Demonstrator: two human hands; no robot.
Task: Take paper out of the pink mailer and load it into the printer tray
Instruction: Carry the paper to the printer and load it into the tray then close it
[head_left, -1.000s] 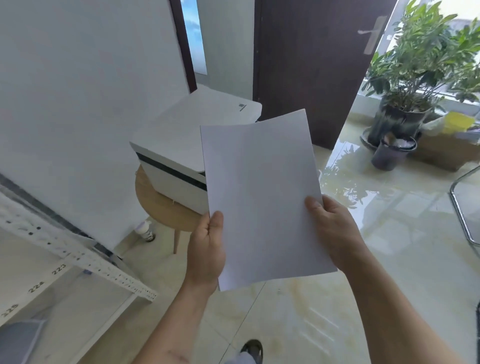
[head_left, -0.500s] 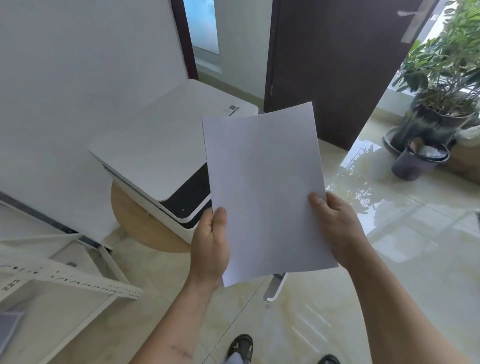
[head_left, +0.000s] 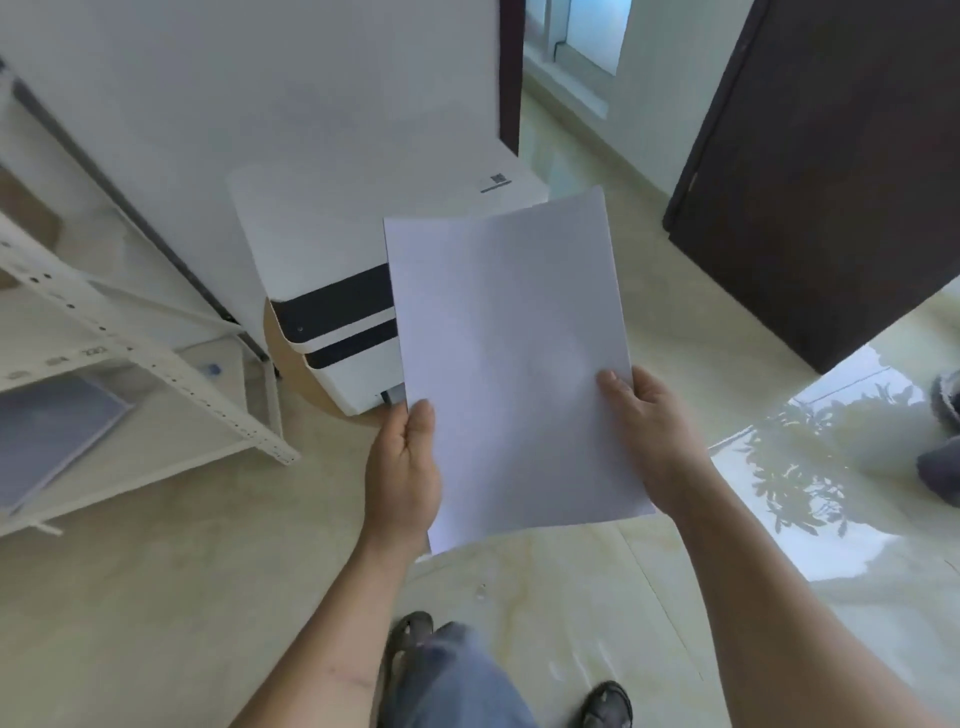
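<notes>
Blank white paper sheets (head_left: 509, 358) gripped at lower edges by left hand (head_left: 402, 475) and right hand (head_left: 652, 439), held upright before white, black-banded boxy printer (head_left: 343, 291), on round wooden stool (head_left: 291, 364)

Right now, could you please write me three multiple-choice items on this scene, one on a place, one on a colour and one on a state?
1. Where is the printer?
A. On a round wooden stool by the white wall
B. On the metal shelf
C. On the floor beside the door

2. What colour is the door?
A. White
B. Dark brown
C. Green

3. How is the paper held?
A. By the left hand alone
B. It lies flat on the printer
C. By both hands, one at each lower side edge

Answers:
1 A: the stool's wooden edge shows under the printer, next to the wall.
2 B: the door panel on the right is dark brown.
3 C: the left hand and the right hand each grip a side of the sheet in the air.
</notes>
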